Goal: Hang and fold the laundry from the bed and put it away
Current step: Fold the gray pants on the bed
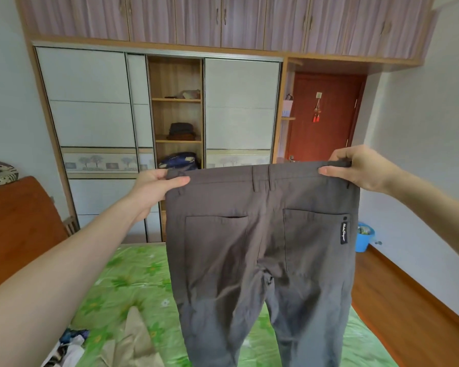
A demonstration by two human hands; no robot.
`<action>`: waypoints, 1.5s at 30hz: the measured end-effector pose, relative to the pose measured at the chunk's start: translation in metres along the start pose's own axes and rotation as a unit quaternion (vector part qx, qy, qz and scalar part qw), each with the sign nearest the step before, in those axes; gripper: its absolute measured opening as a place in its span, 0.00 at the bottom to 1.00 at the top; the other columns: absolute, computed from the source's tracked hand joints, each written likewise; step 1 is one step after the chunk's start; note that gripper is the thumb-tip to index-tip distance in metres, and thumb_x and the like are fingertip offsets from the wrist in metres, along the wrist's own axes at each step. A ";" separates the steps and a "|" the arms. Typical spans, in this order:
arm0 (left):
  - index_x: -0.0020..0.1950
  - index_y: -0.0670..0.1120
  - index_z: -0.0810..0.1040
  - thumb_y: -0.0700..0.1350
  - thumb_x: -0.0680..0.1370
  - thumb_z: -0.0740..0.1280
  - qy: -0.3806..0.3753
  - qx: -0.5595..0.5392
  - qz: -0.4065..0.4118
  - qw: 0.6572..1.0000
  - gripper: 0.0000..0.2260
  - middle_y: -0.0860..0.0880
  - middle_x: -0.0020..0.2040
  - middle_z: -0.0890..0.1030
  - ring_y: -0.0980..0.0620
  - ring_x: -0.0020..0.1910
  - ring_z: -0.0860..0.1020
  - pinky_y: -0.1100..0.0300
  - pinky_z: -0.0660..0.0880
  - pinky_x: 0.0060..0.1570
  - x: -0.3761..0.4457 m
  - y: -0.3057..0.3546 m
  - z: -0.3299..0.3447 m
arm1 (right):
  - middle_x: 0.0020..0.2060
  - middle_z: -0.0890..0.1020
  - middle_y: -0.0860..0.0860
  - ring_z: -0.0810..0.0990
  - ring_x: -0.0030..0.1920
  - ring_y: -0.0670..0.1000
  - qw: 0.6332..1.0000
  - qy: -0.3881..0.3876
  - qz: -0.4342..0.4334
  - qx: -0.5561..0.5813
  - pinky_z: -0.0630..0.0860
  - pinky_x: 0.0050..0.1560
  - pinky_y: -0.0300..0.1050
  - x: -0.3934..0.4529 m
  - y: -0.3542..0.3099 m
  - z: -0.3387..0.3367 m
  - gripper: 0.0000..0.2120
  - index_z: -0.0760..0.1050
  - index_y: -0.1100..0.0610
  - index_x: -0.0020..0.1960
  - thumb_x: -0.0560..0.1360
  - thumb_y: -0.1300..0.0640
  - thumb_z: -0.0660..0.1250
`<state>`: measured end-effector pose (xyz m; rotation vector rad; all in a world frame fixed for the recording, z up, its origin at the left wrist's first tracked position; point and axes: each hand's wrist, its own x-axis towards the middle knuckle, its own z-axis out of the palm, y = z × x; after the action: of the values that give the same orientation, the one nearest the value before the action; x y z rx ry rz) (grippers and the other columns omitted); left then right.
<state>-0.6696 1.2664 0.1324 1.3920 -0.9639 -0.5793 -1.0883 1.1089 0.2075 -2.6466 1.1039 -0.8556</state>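
Note:
A pair of grey trousers (260, 247) hangs upright in front of me over the bed, back pockets facing me and both legs dropping out of view at the bottom. My left hand (154, 186) pinches the left end of the waistband. My right hand (361, 168) pinches the right end, stretching the waistband flat between them. On the green floral bed sheet (133, 282) lie a beige garment (135, 340) and a small heap of mixed blue and white laundry (69, 345) at the lower left.
The wardrobe (90, 123) stands ahead with its sliding doors parted on open shelves (178, 140) holding folded clothes. A wooden headboard (19, 221) is on the left. A red door (323, 117), a blue bin (363, 237) and wooden floor (398, 300) are on the right.

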 end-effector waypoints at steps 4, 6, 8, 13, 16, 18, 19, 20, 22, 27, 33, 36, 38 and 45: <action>0.59 0.44 0.85 0.46 0.71 0.82 -0.006 0.000 0.001 1.000 0.18 0.47 0.53 0.88 0.50 0.52 0.85 0.59 0.79 0.45 0.003 0.007 0.001 | 0.40 0.81 0.57 0.79 0.42 0.58 1.000 -0.004 0.010 0.009 0.77 0.45 0.54 -0.002 0.002 -0.001 0.14 0.78 0.59 0.43 0.80 0.49 0.71; 0.56 0.45 0.84 0.43 0.71 0.80 -0.040 -0.007 -0.018 0.999 0.15 0.45 0.54 0.88 0.50 0.52 0.85 0.59 0.80 0.49 -0.001 0.012 0.000 | 0.40 0.81 0.55 0.80 0.43 0.57 1.000 -0.004 0.012 0.007 0.78 0.47 0.55 -0.004 0.001 -0.002 0.12 0.78 0.56 0.42 0.81 0.51 0.70; 0.57 0.44 0.84 0.45 0.65 0.83 -0.099 -0.016 -0.044 0.994 0.22 0.43 0.57 0.87 0.49 0.54 0.86 0.57 0.80 0.56 -0.007 0.018 -0.005 | 0.35 0.79 0.53 0.77 0.39 0.56 1.000 0.006 0.029 -0.003 0.74 0.41 0.51 -0.006 0.000 -0.004 0.13 0.78 0.57 0.39 0.80 0.52 0.72; 0.69 0.39 0.77 0.46 0.65 0.83 -0.097 -0.007 -0.074 0.993 0.35 0.45 0.54 0.88 0.50 0.50 0.88 0.58 0.84 0.46 -0.014 0.015 -0.009 | 0.33 0.80 0.52 0.78 0.36 0.51 0.995 0.036 0.092 0.027 0.73 0.36 0.44 -0.010 -0.011 -0.003 0.14 0.80 0.57 0.36 0.76 0.50 0.76; 0.60 0.41 0.83 0.41 0.75 0.77 -0.055 0.003 -0.071 0.996 0.14 0.45 0.51 0.89 0.54 0.42 0.87 0.59 0.82 0.43 -0.024 0.015 0.003 | 0.38 0.84 0.54 0.81 0.41 0.53 0.991 0.032 0.119 0.060 0.77 0.38 0.45 -0.008 -0.019 0.005 0.12 0.84 0.57 0.40 0.77 0.50 0.76; 0.53 0.43 0.83 0.39 0.80 0.74 -0.051 -0.008 -0.068 0.996 0.03 0.46 0.47 0.88 0.57 0.37 0.86 0.62 0.81 0.39 -0.035 0.016 0.016 | 0.41 0.85 0.52 0.83 0.44 0.53 0.987 0.024 0.130 0.095 0.77 0.39 0.42 -0.008 -0.026 0.015 0.08 0.84 0.55 0.43 0.79 0.52 0.74; 0.51 0.45 0.83 0.39 0.80 0.73 -0.044 -0.011 -0.067 0.997 0.02 0.47 0.45 0.87 0.59 0.35 0.85 0.63 0.80 0.37 -0.041 0.017 0.024 | 0.45 0.85 0.51 0.83 0.47 0.52 0.985 0.028 0.132 0.109 0.77 0.39 0.41 -0.008 -0.030 0.021 0.06 0.84 0.54 0.45 0.79 0.53 0.73; 0.50 0.45 0.82 0.39 0.81 0.72 -0.037 -0.010 -0.066 0.997 0.02 0.48 0.44 0.87 0.58 0.35 0.84 0.63 0.80 0.37 -0.045 0.016 0.032 | 0.48 0.84 0.50 0.83 0.50 0.52 0.984 0.036 0.129 0.116 0.77 0.41 0.41 -0.008 -0.035 0.027 0.04 0.84 0.53 0.49 0.80 0.54 0.72; 0.50 0.45 0.83 0.39 0.81 0.72 -0.024 -0.017 -0.061 0.998 0.02 0.46 0.48 0.87 0.52 0.44 0.84 0.57 0.83 0.47 -0.050 0.013 0.047 | 0.52 0.84 0.52 0.83 0.52 0.55 0.983 0.053 0.121 0.126 0.80 0.44 0.44 -0.009 -0.047 0.041 0.05 0.82 0.54 0.55 0.81 0.55 0.71; 0.46 0.46 0.84 0.40 0.80 0.73 0.026 -0.040 -0.049 0.998 0.04 0.43 0.49 0.87 0.48 0.45 0.84 0.56 0.81 0.49 -0.068 0.009 0.082 | 0.44 0.85 0.64 0.82 0.37 0.63 0.973 0.011 0.066 0.219 0.84 0.37 0.55 -0.023 -0.089 0.072 0.04 0.82 0.55 0.54 0.82 0.57 0.69; 0.48 0.41 0.87 0.41 0.80 0.73 -0.002 -0.032 -0.009 0.999 0.05 0.44 0.45 0.88 0.53 0.39 0.78 0.61 0.72 0.37 -0.097 0.007 0.112 | 0.43 0.87 0.57 0.87 0.42 0.49 0.941 -0.090 0.052 0.321 0.85 0.45 0.41 -0.041 -0.123 0.094 0.08 0.83 0.64 0.56 0.83 0.62 0.67; 0.44 0.49 0.87 0.42 0.83 0.69 -0.029 0.004 0.009 1.000 0.10 0.48 0.47 0.88 0.55 0.44 0.82 0.62 0.76 0.46 -0.112 0.009 0.113 | 0.46 0.89 0.57 0.89 0.49 0.52 0.926 -0.133 0.057 0.349 0.84 0.47 0.40 -0.047 -0.128 0.095 0.11 0.81 0.64 0.58 0.83 0.65 0.61; 0.43 0.52 0.87 0.45 0.83 0.68 -0.063 -0.007 -0.001 0.998 0.12 0.52 0.46 0.88 0.54 0.49 0.84 0.61 0.78 0.53 -0.115 0.010 0.105 | 0.47 0.89 0.56 0.88 0.52 0.51 0.919 -0.154 0.051 0.359 0.84 0.51 0.40 -0.049 -0.129 0.092 0.10 0.81 0.63 0.60 0.82 0.65 0.64; 0.58 0.47 0.85 0.37 0.82 0.70 -0.133 -0.030 0.113 0.984 0.09 0.50 0.54 0.88 0.58 0.54 0.85 0.61 0.79 0.58 -0.120 -0.005 0.088 | 0.47 0.89 0.53 0.87 0.51 0.49 0.927 -0.134 0.025 0.349 0.82 0.51 0.41 -0.049 -0.126 0.102 0.13 0.80 0.61 0.62 0.79 0.67 0.69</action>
<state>-0.8043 1.3166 0.0931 1.1498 -1.2888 -0.6268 -0.9828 1.2257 0.1446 -2.0442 0.6310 -0.6796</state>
